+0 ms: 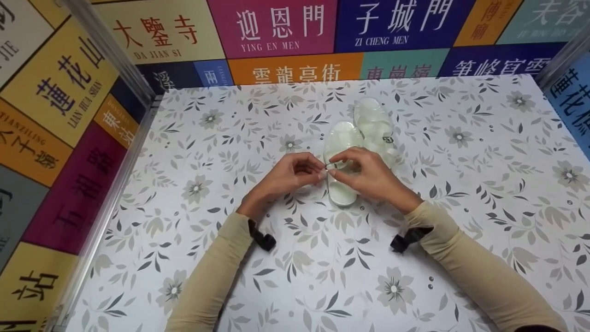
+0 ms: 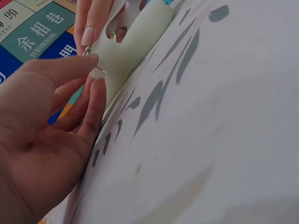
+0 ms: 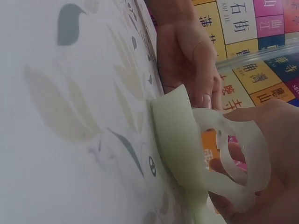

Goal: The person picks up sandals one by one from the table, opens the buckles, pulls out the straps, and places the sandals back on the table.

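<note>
1. Your left hand [image 1: 288, 177] sits just left of frame center in the head view, thumb and forefinger pinched on the strap end [image 2: 98, 73] of the near sandal [image 1: 341, 161].
2. Left wrist view confirms it: a small pale tab is squeezed between thumb tip and forefinger, with the other fingers curled loosely below.
3. Your right hand [image 1: 368, 175] is just right of center, fingertips meeting the left hand's over the sandal. It's pinching the same strap; a thin dark bit shows between the two hands, possibly a buckle pin, too small to tell.
4. In the right wrist view, translucent strap loops [image 3: 238, 158] lie against the right fingers.
5. The near sandal lies flat at center frame on the floral tablecloth [image 1: 461, 184], heel toward you.
6. The second sandal [image 1: 373, 122] lies just above and right of the first, touching it.
7. Colored sign panels [image 1: 272, 27] fill the top and left edges.
</note>
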`<state>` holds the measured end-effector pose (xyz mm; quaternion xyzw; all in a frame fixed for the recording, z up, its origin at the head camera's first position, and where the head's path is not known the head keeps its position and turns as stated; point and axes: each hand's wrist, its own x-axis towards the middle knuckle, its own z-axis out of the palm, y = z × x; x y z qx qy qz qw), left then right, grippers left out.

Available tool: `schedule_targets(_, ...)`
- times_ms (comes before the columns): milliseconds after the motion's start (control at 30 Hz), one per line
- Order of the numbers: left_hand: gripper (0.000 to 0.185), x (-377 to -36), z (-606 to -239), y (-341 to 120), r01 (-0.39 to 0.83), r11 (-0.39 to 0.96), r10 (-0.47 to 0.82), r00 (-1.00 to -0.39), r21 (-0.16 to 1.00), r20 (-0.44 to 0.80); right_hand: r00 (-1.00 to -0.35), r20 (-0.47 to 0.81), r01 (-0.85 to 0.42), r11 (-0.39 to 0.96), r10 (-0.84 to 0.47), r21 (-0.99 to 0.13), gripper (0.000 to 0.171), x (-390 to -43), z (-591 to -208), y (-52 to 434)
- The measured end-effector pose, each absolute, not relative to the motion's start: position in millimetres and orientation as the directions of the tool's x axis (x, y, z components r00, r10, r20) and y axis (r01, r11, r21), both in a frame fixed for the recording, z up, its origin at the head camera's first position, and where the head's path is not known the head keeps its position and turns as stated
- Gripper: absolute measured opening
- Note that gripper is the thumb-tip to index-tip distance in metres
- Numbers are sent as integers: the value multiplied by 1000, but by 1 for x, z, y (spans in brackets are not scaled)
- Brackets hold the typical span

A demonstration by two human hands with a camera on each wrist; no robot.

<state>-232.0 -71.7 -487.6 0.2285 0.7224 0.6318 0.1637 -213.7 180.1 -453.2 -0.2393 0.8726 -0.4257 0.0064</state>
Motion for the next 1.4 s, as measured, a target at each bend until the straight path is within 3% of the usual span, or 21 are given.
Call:
schedule_targets(700, 17, -232, -493, -66, 184, 131, 427, -897, 974, 112, -899, 154, -348, 456, -410, -819, 23, -219, -463, 189)
schedule_targets(1400, 19, -226, -491, -58, 189, 46, 366, -917, 981, 159, -893, 196, -382, 452, -406, -806, 22, -216, -467, 189)
